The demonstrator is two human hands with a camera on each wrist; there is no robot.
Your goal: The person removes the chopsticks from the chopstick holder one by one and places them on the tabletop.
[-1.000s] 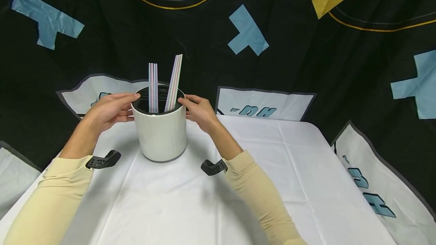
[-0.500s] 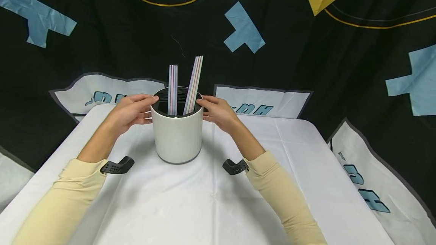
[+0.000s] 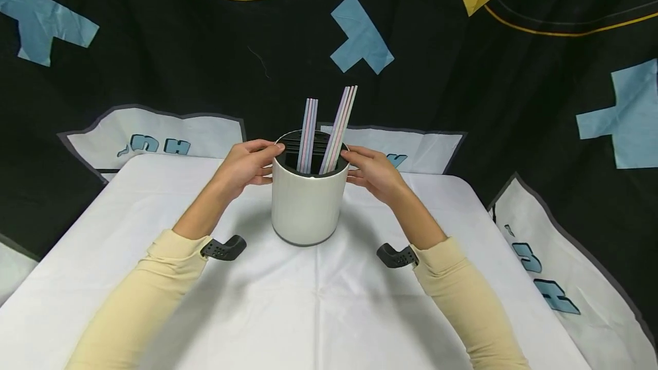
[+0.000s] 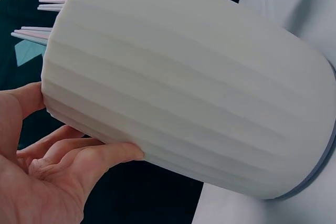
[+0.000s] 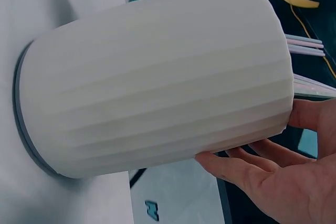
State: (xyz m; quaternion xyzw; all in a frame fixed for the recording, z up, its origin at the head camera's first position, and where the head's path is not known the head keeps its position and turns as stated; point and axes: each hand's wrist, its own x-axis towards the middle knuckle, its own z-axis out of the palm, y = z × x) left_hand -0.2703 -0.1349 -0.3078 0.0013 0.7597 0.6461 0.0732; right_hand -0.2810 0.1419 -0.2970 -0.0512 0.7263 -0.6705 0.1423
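Observation:
A white cylindrical utensil holder (image 3: 308, 210) with a dark base ring and a black inner insert (image 3: 291, 159) stands upright over the white table. Two bunches of pastel straws (image 3: 307, 136) rise out of it, the right bunch leaning right. My left hand (image 3: 247, 165) grips its left side, thumb at the rim and fingers along the outer wall. On the opposite side my right hand (image 3: 374, 173) holds it the same way. In the left wrist view fingertips (image 4: 131, 151) press the ribbed wall; the right wrist view shows fingers (image 5: 215, 163) against it too.
A white cloth (image 3: 288, 330) covers the table, whose back edge lies just behind the holder. Black curtain (image 3: 205, 61) with blue and yellow patches hangs behind. Black wrist mounts (image 3: 224, 248) stick out from both cream sleeves.
Both hands and the holder with its straws have moved right across the table, from left of centre to near the middle. The head view has also shifted slightly. The grip stays the same.

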